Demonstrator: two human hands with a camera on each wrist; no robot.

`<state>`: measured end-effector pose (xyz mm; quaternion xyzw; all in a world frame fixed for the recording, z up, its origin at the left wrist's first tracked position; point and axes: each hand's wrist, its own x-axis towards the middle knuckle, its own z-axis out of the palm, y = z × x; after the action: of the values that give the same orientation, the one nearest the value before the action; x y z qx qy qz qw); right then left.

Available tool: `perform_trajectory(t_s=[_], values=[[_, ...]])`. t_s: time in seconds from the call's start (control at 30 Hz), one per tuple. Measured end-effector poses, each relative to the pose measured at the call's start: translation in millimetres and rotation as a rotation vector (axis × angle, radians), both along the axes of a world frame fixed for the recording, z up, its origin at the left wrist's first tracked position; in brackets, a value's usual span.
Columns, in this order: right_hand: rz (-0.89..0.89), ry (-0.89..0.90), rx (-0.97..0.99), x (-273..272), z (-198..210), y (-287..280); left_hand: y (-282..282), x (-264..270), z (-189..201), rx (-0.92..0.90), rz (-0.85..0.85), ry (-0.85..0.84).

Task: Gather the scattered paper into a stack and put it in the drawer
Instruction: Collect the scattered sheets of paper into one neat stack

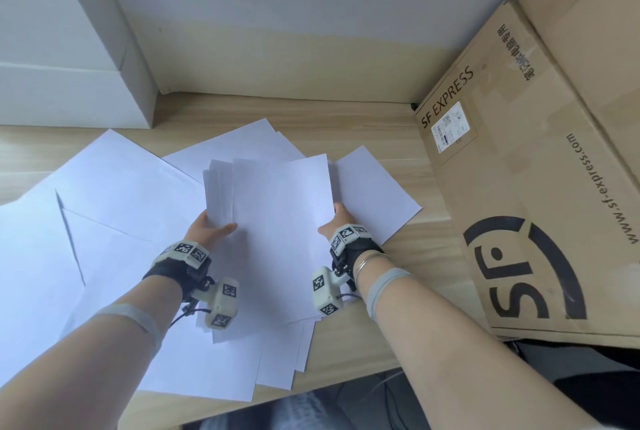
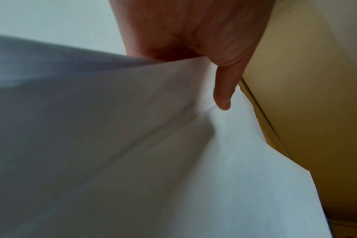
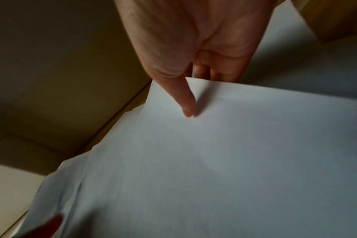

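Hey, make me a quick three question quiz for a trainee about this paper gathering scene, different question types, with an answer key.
1. True or false: both the left hand and the right hand grip the bundle of white paper sheets.
2. Multiple choice: the brown cardboard box printed SF EXPRESS lies on which side of the person? A) left B) right C) behind the white box
3. Fill in: loose white sheets lie scattered on the light wooden ____.

Key: 1 true; 2 B; 3 desk. In the wrist views each thumb presses on the top sheet. No drawer is in view.
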<state>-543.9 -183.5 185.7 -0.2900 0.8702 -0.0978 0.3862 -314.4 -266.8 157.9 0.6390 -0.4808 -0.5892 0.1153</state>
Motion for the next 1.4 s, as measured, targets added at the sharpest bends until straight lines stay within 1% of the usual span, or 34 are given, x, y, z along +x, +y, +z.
perform_trajectory(t_s=[0.1, 0.2, 0.3, 0.37, 0.43, 0.53, 0.63, 0.8, 0.9, 1.0, 1.1, 1.17, 1.3, 1.4], values=[[0.006, 0.069, 0.003, 24, -5, -9, 1, 0, -3, -0.001, 0.001, -0.001], [-0.008, 0.076, 0.037, 41, -10, -11, 3, -3, -2, -0.012, 0.008, 0.020], [0.089, 0.089, 0.122, 39, -8, -8, 7, -4, 0, -0.019, 0.035, 0.063], [0.099, 0.072, 0.124, 30, -5, -7, 7, -2, 4, -0.056, 0.024, 0.085], [0.034, -0.027, 0.064, 20, -2, -7, 6, -2, 11, -0.105, 0.002, 0.130], [-0.103, -0.198, -0.087, 9, 12, -8, 2, -3, 32, -0.125, -0.025, 0.275], [-0.225, -0.265, -0.285, 2, 35, -16, -11, -4, 55, -0.141, -0.034, 0.390], [-0.203, -0.280, -0.655, -3, 81, -32, -39, 0, 85, -0.221, -0.007, 0.488], [-0.215, -0.322, -0.812, -2, 110, -44, -51, 1, 100, -0.278, 0.021, 0.533], [-0.171, -0.347, -0.863, 1, 130, -53, -55, 5, 114, -0.339, 0.044, 0.531], [-0.172, -0.409, -0.859, 6, 140, -57, -54, 9, 125, -0.362, 0.059, 0.537], [-0.183, -0.434, -0.857, 10, 142, -56, -52, 10, 129, -0.367, 0.069, 0.557], [-0.128, -0.411, -0.833, 18, 140, -55, -53, 9, 133, -0.390, 0.099, 0.633], [-0.148, -0.415, -0.837, 23, 138, -56, -56, 8, 133, -0.391, 0.120, 0.679]])
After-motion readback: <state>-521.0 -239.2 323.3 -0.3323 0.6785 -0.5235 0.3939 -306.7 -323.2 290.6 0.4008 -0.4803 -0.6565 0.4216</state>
